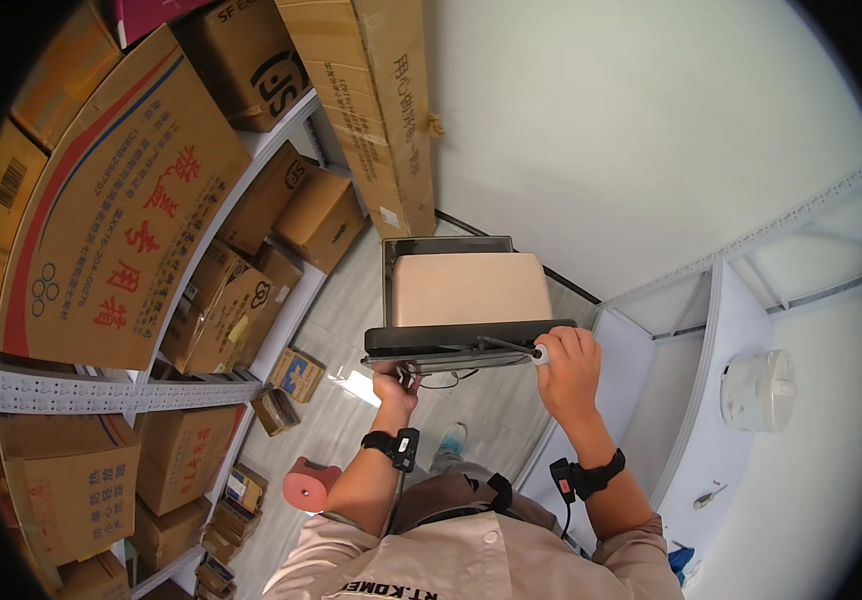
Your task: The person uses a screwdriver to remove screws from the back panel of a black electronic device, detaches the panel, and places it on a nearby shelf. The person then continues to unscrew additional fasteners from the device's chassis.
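In front of me is a box-shaped appliance (471, 290) with a rounded beige top and a black front edge; what kind it is I cannot tell. A dark rim stands behind and to the left of it. My right hand (571, 370) is closed at its right front corner, gripping what looks like a screwdriver (511, 347) with a pale handle, its dark shaft pointing left along the black edge. My left hand (396, 388) is below the front edge at the left, fingers curled around a small dark part that I cannot make out. A thin black cable (441, 385) hangs beside it.
Shelves of cardboard boxes (121, 210) line the left side, and a tall carton (381, 110) stands behind the appliance. On the right, a white shelf unit (696, 400) holds a white rice cooker (759, 390) and another screwdriver (709, 496). A pink stool (309, 485) stands on the floor.
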A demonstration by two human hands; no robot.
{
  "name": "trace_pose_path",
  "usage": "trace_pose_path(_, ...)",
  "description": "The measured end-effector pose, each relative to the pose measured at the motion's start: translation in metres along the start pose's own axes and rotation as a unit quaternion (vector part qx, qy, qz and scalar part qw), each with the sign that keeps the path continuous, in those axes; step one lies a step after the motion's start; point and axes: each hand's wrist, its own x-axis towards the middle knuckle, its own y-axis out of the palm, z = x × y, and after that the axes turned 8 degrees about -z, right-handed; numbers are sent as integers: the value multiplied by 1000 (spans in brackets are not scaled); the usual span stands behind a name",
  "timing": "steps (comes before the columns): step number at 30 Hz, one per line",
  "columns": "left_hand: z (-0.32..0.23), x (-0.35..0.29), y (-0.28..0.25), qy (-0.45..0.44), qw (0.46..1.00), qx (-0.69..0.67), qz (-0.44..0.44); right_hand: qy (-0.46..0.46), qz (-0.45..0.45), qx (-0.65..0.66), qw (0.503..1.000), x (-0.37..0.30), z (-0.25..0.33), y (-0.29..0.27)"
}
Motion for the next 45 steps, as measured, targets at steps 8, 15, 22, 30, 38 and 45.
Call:
trace_pose_path(8, -4, -18, 1, -2, 997, 69, -19, 38, 13, -2, 999, -7, -9, 2)
trace_pose_path(15, -24, -42, -26, -20, 982, 180, 56, 96, 15, 59, 994, -11, -22, -14)
trace_pose_path(22, -47, -70, -52, 20, 959, 265, 98, 235, 51, 139, 961, -22, -29, -30)
trace_pose_path(30, -83, -137, -73, 149, 914, 308, 219, 347, 2, 238, 907, -18, -27, -58)
trace_pose_path(38, -121, -178, -60, 202, 870, 335, 300, 386, -15, 221, 895, -17, -34, -83)
trace_pose_path(45, -126, -188, -31, 222, 862, 326, 317, 465, -36, 222, 856, -42, -44, -100)
